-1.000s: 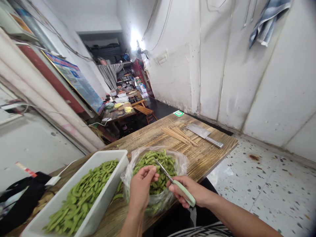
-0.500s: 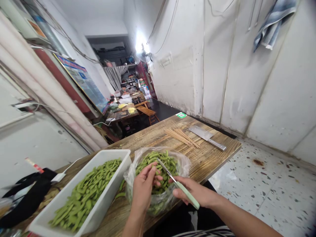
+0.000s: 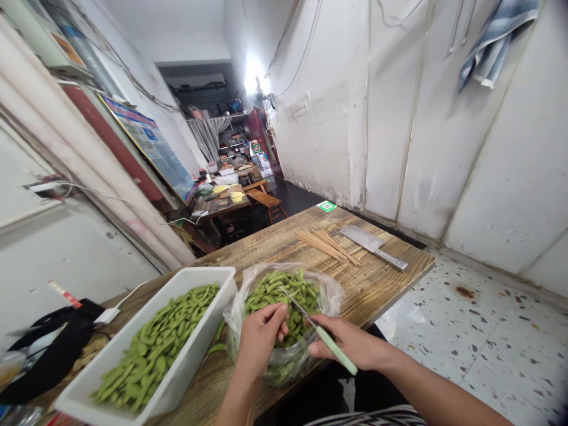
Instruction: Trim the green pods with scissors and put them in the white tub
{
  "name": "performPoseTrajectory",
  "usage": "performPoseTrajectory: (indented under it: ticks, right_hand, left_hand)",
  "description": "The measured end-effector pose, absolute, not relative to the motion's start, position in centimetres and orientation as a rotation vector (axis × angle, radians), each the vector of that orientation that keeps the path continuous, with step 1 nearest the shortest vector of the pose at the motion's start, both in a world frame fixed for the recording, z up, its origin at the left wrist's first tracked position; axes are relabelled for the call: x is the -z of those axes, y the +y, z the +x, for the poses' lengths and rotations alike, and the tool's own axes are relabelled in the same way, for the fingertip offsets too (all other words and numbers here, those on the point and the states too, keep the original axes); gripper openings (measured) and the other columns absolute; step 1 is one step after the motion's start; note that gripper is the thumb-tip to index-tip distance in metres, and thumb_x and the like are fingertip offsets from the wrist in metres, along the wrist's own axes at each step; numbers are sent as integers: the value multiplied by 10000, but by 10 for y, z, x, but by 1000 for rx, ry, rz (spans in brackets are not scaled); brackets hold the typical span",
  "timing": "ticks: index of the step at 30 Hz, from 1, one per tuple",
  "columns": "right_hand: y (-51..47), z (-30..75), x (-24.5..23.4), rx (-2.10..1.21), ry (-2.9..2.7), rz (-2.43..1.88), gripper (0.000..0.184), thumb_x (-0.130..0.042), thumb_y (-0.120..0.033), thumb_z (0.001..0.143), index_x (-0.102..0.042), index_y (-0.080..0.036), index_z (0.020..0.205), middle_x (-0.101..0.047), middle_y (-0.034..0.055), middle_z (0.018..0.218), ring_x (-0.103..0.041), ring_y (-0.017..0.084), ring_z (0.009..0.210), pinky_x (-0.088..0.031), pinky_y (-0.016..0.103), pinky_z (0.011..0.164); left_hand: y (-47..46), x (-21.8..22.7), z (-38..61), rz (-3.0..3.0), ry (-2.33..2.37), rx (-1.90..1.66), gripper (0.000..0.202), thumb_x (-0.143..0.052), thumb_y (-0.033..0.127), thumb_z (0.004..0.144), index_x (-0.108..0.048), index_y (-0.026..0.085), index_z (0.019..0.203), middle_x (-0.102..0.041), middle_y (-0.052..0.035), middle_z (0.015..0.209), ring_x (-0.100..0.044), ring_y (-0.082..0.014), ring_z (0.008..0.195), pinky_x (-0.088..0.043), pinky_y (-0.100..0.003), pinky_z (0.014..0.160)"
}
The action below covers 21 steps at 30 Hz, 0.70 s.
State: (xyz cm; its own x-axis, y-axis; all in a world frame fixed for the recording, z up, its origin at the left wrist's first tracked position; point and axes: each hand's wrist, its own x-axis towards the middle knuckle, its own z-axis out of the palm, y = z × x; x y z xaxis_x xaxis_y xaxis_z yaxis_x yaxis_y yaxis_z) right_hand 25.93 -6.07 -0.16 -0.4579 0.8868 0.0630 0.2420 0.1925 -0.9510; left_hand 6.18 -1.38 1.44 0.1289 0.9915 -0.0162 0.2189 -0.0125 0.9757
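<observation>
A clear plastic bag [image 3: 331,293] with its mouth spread wide holds green edamame pods [image 3: 277,284]. Over the pods, my left hand [image 3: 261,334] has its thumb and fingers pinched together; whatever lies between them is too small to make out. My right hand [image 3: 350,343] grips scissors [image 3: 335,349] with a pale green handle, seen nearly edge-on. Their narrow metal blades point up and left across the bag, close to my left fingertips. Left of the bag stands a long white plastic tub [image 3: 202,337] with many more pods inside.
Thin wooden skewers [image 3: 328,245] and a cleaver [image 3: 364,239] lie on the wooden table [image 3: 275,242] beyond the bag. A few loose pods [image 3: 217,348] sit between tub and bag. A black bag [image 3: 53,355] and white plug [image 3: 106,315] are at the left.
My left hand has drawn its fingers together into a pinch and moved slightly down. The scissors stay in my right hand, shifted a little.
</observation>
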Motion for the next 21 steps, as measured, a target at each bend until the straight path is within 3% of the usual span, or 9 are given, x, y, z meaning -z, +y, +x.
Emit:
performPoseTrajectory:
  ticks: [8, 11, 14, 17, 19, 21]
  right_hand:
    - [-59, 254, 2, -1433, -1647, -1127, 443, -710, -565, 725, -601, -145, 817, -440, -62, 579, -384, 76, 519, -309, 189, 471]
    - [-58, 251, 7, -1609, -1508, -1115, 470, -715, -586, 701, -559, -160, 820, -372, -102, 470, -348, 58, 397, -268, 176, 383]
    - [-56, 253, 16, -1712, -1385, -1069, 539, -684, -633, 701, -535, -164, 921, -399, -116, 438, -366, 63, 347, -282, 165, 333]
    - [-55, 257, 27, -1784, -1315, -996, 565, -669, -638, 716, -528, -157, 978, -460, -99, 489, -410, 64, 362, -334, 159, 335]
    - [-56, 258, 31, -1850, -1268, -934, 565, -681, -625, 718, -532, -157, 997, -486, -83, 559, -432, 61, 390, -376, 167, 358]
    - [-57, 259, 33, -1882, -1245, -864, 566, -670, -628, 733, -533, -158, 1019, -507, -62, 633, -454, 62, 430, -408, 182, 400]
  left_hand:
    - [-17, -7, 66, 1429, 1279, -907, 436, -640, 577, 707, -660, 145, 650, -530, 16, 449, -411, -90, 392, -302, -214, 421]
    - [-12, -11, 48, 1519, 1428, -904, 432, -594, 568, 728, -704, 152, 769, -557, 6, 470, -462, -132, 427, -357, -245, 451]
    - [0, -25, 5, 1659, 1963, -1068, 421, -538, 495, 769, -728, 165, 949, -683, -55, 660, -611, -228, 636, -463, -325, 626]
    - [8, -37, -36, 1811, 2507, -1015, 488, -458, 435, 829, -688, 103, 1102, -708, -177, 995, -633, -335, 907, -465, -421, 779]
    - [8, -37, -41, 2013, 2578, -957, 518, -426, 423, 856, -658, 60, 1144, -665, -227, 1110, -607, -361, 998, -447, -445, 829]
    - [1, -30, -23, 2260, 2345, -983, 453, -418, 408, 875, -698, 104, 1062, -676, -189, 1094, -615, -316, 994, -436, -411, 854]
